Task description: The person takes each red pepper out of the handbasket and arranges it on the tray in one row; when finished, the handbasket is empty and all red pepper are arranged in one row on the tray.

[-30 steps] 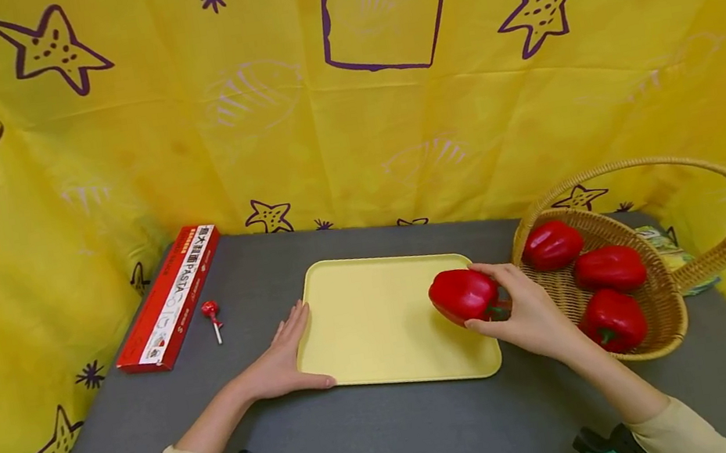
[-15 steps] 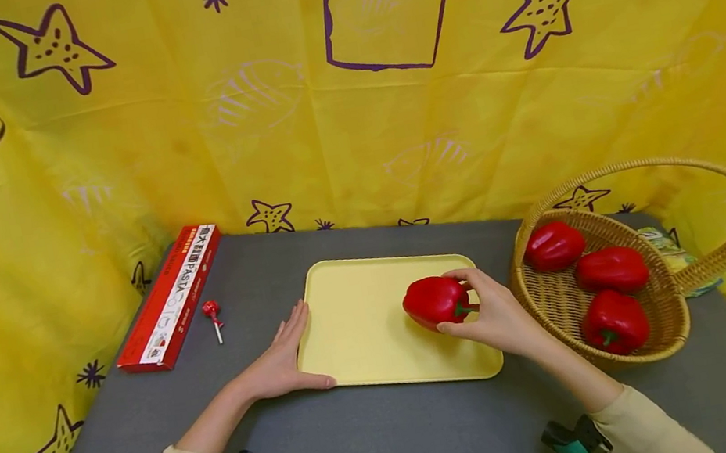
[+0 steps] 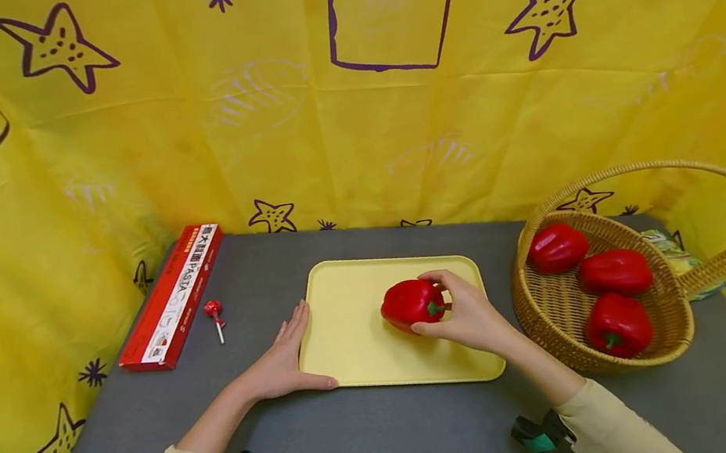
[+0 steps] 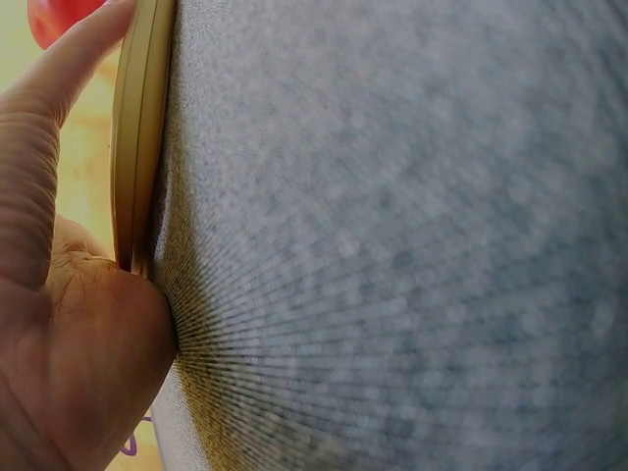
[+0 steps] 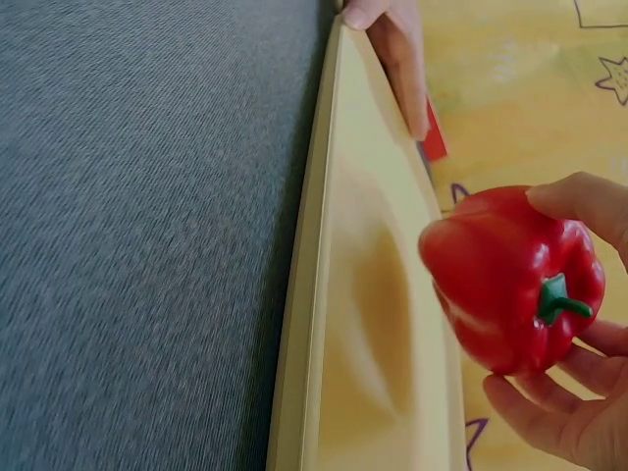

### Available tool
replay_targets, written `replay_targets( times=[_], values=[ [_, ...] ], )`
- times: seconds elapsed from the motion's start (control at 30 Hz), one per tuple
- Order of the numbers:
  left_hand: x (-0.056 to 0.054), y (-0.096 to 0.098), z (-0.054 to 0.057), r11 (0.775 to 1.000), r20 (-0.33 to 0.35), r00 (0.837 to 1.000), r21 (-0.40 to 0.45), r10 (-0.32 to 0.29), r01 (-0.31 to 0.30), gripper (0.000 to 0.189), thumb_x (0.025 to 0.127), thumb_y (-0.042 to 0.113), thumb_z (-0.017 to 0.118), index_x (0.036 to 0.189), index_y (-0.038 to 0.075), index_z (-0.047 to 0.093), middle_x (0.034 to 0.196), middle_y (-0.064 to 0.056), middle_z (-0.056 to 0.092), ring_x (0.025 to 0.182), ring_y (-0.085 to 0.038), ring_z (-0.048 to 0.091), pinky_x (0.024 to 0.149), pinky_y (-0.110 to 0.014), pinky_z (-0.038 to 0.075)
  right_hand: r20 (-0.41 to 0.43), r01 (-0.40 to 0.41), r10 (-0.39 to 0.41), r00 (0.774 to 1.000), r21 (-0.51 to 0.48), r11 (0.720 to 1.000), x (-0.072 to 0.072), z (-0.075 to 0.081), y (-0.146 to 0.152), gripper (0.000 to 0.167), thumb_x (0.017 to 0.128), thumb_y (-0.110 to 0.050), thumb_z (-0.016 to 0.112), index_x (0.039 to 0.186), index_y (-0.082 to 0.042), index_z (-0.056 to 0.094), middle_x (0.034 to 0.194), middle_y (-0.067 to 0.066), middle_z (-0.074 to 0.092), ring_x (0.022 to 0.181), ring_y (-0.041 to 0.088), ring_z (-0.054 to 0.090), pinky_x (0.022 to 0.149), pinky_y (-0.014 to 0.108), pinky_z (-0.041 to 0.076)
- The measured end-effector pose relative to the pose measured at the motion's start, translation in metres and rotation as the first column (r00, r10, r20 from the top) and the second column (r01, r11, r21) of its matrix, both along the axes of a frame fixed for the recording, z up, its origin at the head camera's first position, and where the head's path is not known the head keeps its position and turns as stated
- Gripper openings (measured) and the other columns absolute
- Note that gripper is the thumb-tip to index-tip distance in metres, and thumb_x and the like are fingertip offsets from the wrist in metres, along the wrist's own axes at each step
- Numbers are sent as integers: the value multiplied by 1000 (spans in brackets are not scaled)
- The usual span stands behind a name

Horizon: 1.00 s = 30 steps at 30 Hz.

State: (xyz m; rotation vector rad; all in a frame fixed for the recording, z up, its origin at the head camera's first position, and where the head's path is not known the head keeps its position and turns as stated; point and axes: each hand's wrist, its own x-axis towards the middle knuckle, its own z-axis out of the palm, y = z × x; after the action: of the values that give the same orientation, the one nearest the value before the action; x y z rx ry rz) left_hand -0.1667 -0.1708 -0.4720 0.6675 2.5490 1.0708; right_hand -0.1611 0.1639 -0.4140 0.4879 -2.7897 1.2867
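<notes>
My right hand (image 3: 466, 315) holds a glossy red bell pepper (image 3: 411, 306) by its stem end, thumb on one side and fingers on the other. The right wrist view shows the pepper (image 5: 520, 280) held above a pale yellow tray (image 3: 345, 340), its green stem toward the palm and its shadow on the tray. At the tray's left end, my left hand (image 3: 281, 362) spreads straight fingers along the side, with the thumb at the near edge. The left wrist view has that thumb (image 4: 59, 78) against the tray's rim (image 4: 142, 128).
To the right stands a wicker basket (image 3: 533, 310) with a tall handle, holding three red bell peppers (image 3: 616, 272). A green-and-yellow packet (image 3: 674, 252) lies partly hidden behind it. At left are a red pasta box (image 3: 171, 300) and a red lollipop (image 3: 213, 309). Yellow patterned cloth (image 3: 294, 150) surrounds the table.
My right hand has carried the bell pepper leftward, from over the tray's right end to nearer its middle. My left hand has stayed at the tray's left end.
</notes>
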Motion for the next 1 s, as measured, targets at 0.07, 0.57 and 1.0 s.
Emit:
replay_targets(
  times=[0.07, 0.57, 1.0],
  values=[
    [0, 0, 0, 1000, 2, 1000, 2, 0, 0, 135, 68, 56, 83, 154, -2, -3, 162, -15, -8, 148, -29, -5, 116, -56, 2, 5, -2, 2, 1000, 1, 1000, -2, -1, -4, 70, 71, -26, 88, 129, -7, 54, 121, 9, 60, 104, 25, 60, 80, 37, 56],
    [-1, 0, 0, 1000, 8, 1000, 7, -2, 2, 135, 67, 55, 84, 154, -2, -3, 162, -16, -8, 148, -29, -5, 116, -55, 2, 52, 16, -15, 999, -7, 1000, -13, 2, -30, 72, 69, -28, 88, 128, -9, 52, 120, 6, 60, 104, 24, 56, 82, 42, 55],
    [-2, 4, 0, 998, 16, 999, -47, 50, -49, 139, 65, 56, 85, 152, -6, -5, 160, -22, -9, 147, -35, -8, 115, -56, -1, 51, 10, -10, 999, -3, 1000, -22, 1, -51, 68, 70, -28, 86, 128, -10, 55, 120, 4, 59, 106, 23, 53, 79, 36, 54]
  ],
)
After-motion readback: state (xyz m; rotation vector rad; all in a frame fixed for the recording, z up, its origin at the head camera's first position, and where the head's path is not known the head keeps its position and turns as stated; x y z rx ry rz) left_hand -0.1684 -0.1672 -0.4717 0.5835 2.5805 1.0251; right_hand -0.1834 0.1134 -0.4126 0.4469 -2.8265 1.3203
